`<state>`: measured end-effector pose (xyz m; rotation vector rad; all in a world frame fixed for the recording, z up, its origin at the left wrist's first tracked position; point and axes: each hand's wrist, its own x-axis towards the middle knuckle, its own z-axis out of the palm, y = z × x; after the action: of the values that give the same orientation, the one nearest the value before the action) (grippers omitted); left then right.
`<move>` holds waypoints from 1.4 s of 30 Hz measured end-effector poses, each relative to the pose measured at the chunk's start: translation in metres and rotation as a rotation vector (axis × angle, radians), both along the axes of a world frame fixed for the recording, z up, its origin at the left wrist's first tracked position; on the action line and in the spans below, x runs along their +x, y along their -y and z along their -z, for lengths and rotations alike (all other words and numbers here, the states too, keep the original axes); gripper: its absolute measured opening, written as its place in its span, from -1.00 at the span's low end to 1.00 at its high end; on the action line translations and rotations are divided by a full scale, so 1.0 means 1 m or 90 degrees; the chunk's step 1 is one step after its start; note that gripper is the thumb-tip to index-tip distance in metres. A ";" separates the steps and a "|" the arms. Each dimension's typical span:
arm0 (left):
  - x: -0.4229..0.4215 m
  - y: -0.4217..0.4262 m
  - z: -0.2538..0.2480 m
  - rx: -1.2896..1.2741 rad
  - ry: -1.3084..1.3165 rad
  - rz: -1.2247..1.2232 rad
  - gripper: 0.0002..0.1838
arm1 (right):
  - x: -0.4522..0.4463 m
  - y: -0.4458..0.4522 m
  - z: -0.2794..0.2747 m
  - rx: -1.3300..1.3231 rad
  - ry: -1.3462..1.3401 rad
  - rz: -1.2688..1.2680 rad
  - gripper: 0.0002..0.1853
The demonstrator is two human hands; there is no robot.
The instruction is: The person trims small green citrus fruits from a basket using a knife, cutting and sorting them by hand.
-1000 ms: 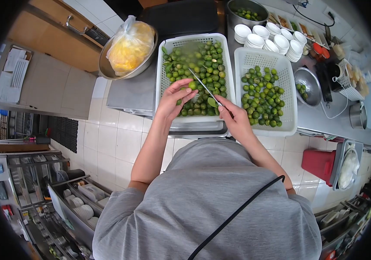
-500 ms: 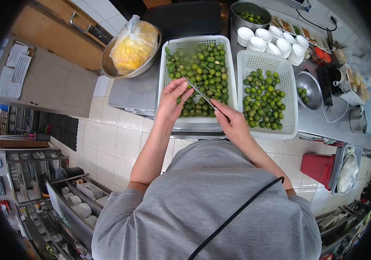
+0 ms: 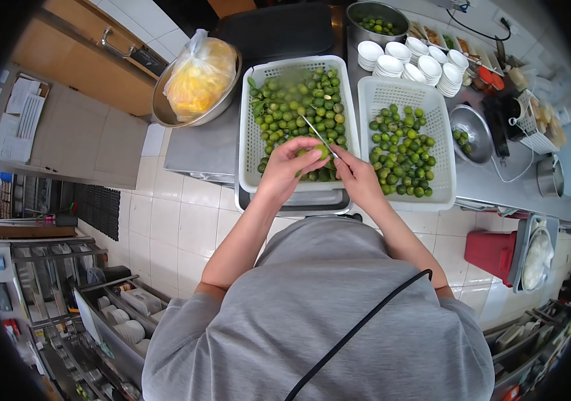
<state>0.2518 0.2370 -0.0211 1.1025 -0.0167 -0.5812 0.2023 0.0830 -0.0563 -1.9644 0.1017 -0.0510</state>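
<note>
My left hand (image 3: 287, 167) is closed around a small green lime (image 3: 323, 152), pinched at its fingertips. My right hand (image 3: 359, 179) grips a knife (image 3: 316, 131) whose narrow blade points up and to the left. The blade passes right by the lime; whether it cuts into it I cannot tell. Both hands are over the near edge of a white perforated basket (image 3: 247, 127) heaped with limes (image 3: 305, 93), some with leaves and stems. Close on the right stands a second white basket (image 3: 443, 100) holding more limes (image 3: 402, 157).
On the left, a metal bowl (image 3: 216, 115) holds a plastic bag (image 3: 200, 77) of yellow contents. Behind the right basket are stacked white cups (image 3: 392, 65) and a metal pot (image 3: 354, 25) of limes. A metal bowl (image 3: 479, 137) with a few limes lies further right.
My left hand has shifted right and slightly down, nearer my right hand, and the lime now shows at its fingertips. The knife has moved right and points more steeply upward.
</note>
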 end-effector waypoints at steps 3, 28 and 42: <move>0.009 0.040 -0.015 0.089 0.122 0.083 -0.77 | -0.003 0.001 0.021 0.005 -0.032 -0.018 -0.72; 0.077 -0.015 0.070 0.248 0.134 0.121 -0.74 | -0.037 0.033 0.006 0.031 0.217 0.078 -0.56; 0.025 0.070 0.017 0.100 0.054 0.399 -0.72 | -0.058 0.053 -0.028 0.041 0.245 0.158 -0.77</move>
<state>0.2768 0.1668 -0.0383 1.2768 -0.4078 -1.1089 0.1446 0.0296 -0.0279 -1.8353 0.0917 -0.5781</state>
